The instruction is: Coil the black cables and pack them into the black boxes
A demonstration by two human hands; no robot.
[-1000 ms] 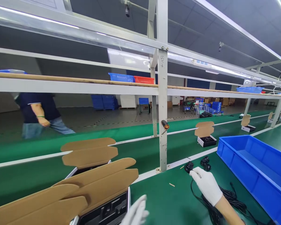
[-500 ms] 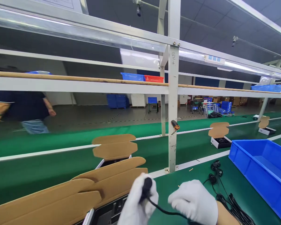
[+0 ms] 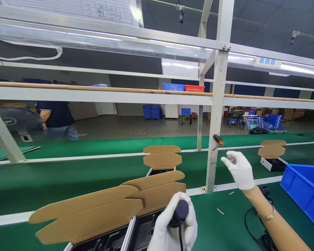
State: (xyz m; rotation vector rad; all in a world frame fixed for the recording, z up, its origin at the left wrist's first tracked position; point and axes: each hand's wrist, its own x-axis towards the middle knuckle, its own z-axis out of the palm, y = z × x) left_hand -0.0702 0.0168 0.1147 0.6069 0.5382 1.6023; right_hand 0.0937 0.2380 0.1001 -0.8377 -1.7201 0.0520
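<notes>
My left hand (image 3: 174, 223), in a white glove, is closed round the thick round head of a black cable (image 3: 181, 210); its cord hangs down in front of the palm. My right hand (image 3: 239, 170), also gloved, is raised beside the white post with its fingers curled but apart, and nothing shows in it. Close to its fingertips, a black rod with an orange end (image 3: 218, 140) sticks out from the post, not touched. Left of my left hand stand open boxes (image 3: 94, 218) with brown lids and black inserts.
More black cables (image 3: 267, 240) lie under my right forearm, beside a blue bin (image 3: 303, 188). The white post (image 3: 216, 115) rises from the green bench between the hands. Further open boxes (image 3: 162, 160) stand on the green strip behind. A person (image 3: 59, 118) is in the background.
My right hand has let go of the cord and moved up and right towards the rod on the post. My left hand still holds the cable head. The view has turned left.
</notes>
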